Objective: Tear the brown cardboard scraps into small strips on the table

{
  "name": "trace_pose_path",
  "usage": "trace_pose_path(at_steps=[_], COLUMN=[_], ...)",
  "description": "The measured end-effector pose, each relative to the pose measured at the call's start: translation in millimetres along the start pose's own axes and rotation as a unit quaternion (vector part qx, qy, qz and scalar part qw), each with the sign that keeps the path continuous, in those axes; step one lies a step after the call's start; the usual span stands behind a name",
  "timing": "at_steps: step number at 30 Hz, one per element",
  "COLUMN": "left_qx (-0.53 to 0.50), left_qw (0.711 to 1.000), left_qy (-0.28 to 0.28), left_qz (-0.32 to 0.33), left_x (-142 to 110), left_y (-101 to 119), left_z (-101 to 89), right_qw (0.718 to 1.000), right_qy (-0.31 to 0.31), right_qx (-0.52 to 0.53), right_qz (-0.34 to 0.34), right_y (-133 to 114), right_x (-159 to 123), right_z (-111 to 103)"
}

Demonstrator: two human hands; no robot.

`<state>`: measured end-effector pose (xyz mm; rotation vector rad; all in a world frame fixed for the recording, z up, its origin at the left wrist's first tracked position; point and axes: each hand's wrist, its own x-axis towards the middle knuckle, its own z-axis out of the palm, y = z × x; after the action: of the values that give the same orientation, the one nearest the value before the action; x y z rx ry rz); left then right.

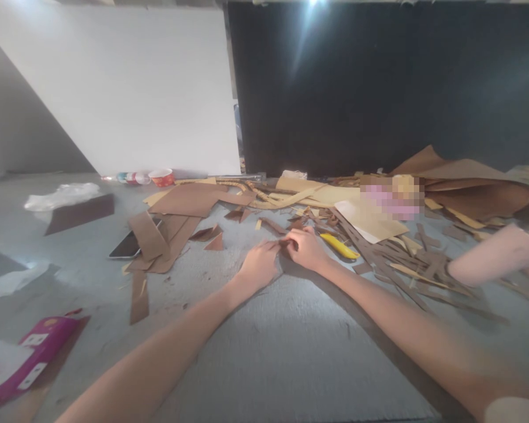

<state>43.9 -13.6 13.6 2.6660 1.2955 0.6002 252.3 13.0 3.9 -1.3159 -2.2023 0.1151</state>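
My left hand (261, 263) and my right hand (307, 247) meet at the middle of the grey table (291, 352). Their fingers are closed in a pinch around a small brown leather-like piece (284, 243), mostly hidden by the fingertips. Just right of my right hand lies a slim yellow tool (340, 247), whose kind I cannot make out. Small brown scraps (214, 241) lie ahead and to the left of my left hand. Beyond both hands are more offcuts and thin strips.
Left are brown sheets (183, 202), a dark phone (130, 244) and a magenta tissue pack (48, 341). A red-and-white cup (161, 177) stands at the back. Another person's arm (498, 252) rests at right beside a heap of brown strips (405, 264). Dark and white panels rise behind.
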Motion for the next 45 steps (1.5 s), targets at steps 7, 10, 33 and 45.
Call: trace_pose_path(at_steps=[7, 10, 33, 45], left_qx=[-0.002, 0.005, 0.014, 0.018], left_qw=[1.0, 1.0, 1.0, 1.0], left_qy=[0.001, -0.005, -0.012, -0.014], left_qz=[0.001, -0.005, 0.008, 0.006], left_x=[-0.5, -0.4, 0.7, 0.6], left_y=[-1.2, -1.0, -0.7, -0.8], left_z=[1.9, 1.4, -0.4, -0.2], right_qw=[1.0, 1.0, 1.0, 1.0], right_qy=[0.0, -0.006, -0.006, -0.008], right_qx=[0.009, 0.011, 0.002, 0.023], right_qz=[0.016, 0.011, -0.003, -0.001], right_y=[5.0, 5.8, 10.9, 8.7], right_x=[0.3, 0.3, 0.8, 0.1], right_z=[0.8, 1.2, 5.4, 4.2])
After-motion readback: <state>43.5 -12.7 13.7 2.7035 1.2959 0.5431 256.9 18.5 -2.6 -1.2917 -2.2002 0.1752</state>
